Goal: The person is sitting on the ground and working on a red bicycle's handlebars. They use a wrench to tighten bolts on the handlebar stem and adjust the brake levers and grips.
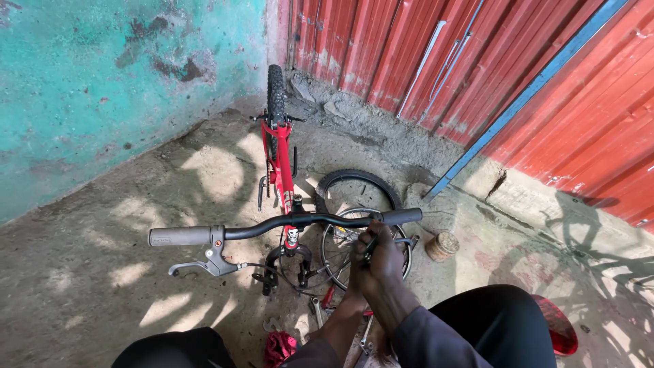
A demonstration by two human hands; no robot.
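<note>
1. A small round tin (443, 246) stands on the concrete ground just right of the loose wheel, near the foot of the red metal wall. It is a short upright cylinder, tan and brown, with a patterned top.
2. A small white emblem badge (291, 236) sits on the front of the red bicycle frame, just below the handlebar.

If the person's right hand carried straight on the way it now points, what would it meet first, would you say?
Most likely the right end of the black handlebar: the right hand points up and away, just below it, by the brake lever. Depth is unclear.
</note>
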